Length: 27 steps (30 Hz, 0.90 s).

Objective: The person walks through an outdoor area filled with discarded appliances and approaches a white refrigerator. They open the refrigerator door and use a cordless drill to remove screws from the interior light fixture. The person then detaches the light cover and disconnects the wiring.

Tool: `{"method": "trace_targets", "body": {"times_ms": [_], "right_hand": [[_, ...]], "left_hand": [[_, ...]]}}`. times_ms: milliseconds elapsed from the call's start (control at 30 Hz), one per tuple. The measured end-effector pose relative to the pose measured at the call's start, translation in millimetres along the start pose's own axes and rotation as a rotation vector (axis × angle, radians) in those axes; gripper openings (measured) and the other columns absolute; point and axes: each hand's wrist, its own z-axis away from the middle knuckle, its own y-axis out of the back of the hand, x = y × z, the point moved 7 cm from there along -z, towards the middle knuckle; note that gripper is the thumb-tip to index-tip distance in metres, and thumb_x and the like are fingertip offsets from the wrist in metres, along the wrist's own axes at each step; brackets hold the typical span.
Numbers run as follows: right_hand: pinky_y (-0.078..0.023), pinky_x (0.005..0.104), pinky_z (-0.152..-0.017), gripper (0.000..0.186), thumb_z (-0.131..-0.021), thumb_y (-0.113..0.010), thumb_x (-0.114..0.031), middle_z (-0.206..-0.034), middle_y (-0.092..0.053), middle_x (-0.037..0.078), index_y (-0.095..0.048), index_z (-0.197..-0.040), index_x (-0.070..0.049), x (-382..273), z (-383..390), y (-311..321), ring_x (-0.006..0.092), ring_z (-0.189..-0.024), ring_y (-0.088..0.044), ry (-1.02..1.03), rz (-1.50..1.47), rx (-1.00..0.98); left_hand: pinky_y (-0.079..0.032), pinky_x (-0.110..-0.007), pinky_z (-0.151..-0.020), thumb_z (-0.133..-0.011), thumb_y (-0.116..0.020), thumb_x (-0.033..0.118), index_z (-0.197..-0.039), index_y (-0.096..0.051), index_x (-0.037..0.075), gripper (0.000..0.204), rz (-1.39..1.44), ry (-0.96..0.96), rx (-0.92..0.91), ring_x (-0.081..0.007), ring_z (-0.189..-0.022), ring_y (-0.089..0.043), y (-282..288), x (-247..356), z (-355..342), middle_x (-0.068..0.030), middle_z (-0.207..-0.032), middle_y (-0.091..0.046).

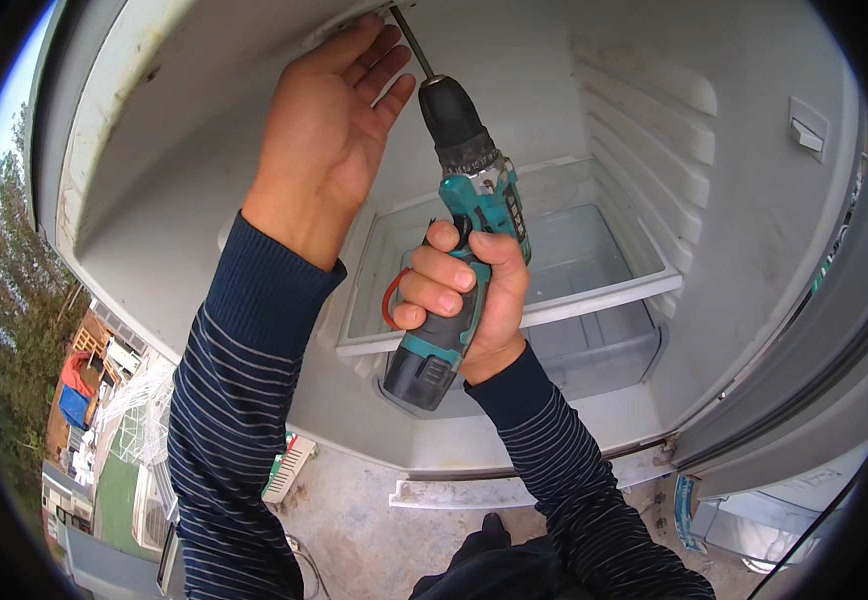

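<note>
My right hand [459,285] grips a teal and black cordless drill [489,205] by its handle, tilted with the chuck pointing up. A long dark bit [414,45] runs from the chuck to the top inner surface of an open refrigerator [504,60]. Beside the bit, my left hand [339,110] is raised with its fingers apart and stretched upward, close to a pale fitting at the top. Whether its fingertips touch that fitting I cannot tell. A red loop [390,300] hangs by the drill's handle.
Inside the refrigerator is a glass shelf with a white rim [604,297] above a clear drawer [604,345]. A switch [807,136] sits on the right wall. The opened door [794,400] stands at right. A white strip [474,493] lies at the base, above the concrete floor [354,510].
</note>
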Motion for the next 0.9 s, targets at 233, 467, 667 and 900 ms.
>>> {"method": "trace_targets", "body": {"times_ms": [233,467,667,900], "right_hand": [[-0.048,0.0388,-0.070,0.023,-0.093,-0.059,-0.035,-0.069,-0.052,-0.007,-0.063,-0.102,-0.014,-3,4,-4,0.0130,-0.062,-0.052,0.010,0.028,0.034],[-0.051,0.0432,-0.072,0.023,-0.090,-0.059,-0.035,-0.069,-0.050,-0.005,-0.058,-0.101,-0.015,-8,26,-4,0.0154,-0.064,-0.053,0.058,0.087,0.144],[-0.052,0.0445,-0.073,0.027,-0.090,-0.059,-0.034,-0.070,-0.052,-0.004,-0.059,-0.107,-0.013,-18,54,-13,0.0164,-0.065,-0.055,0.105,0.213,0.260],[-0.053,0.0405,-0.069,0.031,-0.092,-0.060,-0.029,-0.071,-0.055,0.000,-0.059,-0.112,-0.006,-51,66,-31,0.0182,-0.066,-0.060,0.213,0.679,0.573]], "left_hand": [[-0.049,-0.046,-0.110,-0.106,-0.048,0.012,-0.122,-0.055,-0.008,0.026,0.130,-0.083,-0.076,-0.0381,-0.130,-0.057,-19,-4,4,-0.0240,-0.129,-0.063],[-0.050,-0.048,-0.111,-0.107,-0.047,0.013,-0.124,-0.053,-0.009,0.028,0.202,-0.139,-0.100,-0.0407,-0.130,-0.057,-26,-10,9,-0.0260,-0.133,-0.060],[-0.053,-0.044,-0.103,-0.104,-0.052,0.013,-0.123,-0.055,-0.006,0.027,0.242,-0.162,-0.089,-0.0365,-0.121,-0.063,-24,-13,10,-0.0229,-0.126,-0.064],[-0.043,-0.042,-0.108,-0.098,-0.064,0.021,-0.139,-0.057,0.003,0.045,0.038,-0.164,-0.029,-0.0315,-0.125,-0.055,-16,-23,21,-0.0198,-0.136,-0.059]]}}
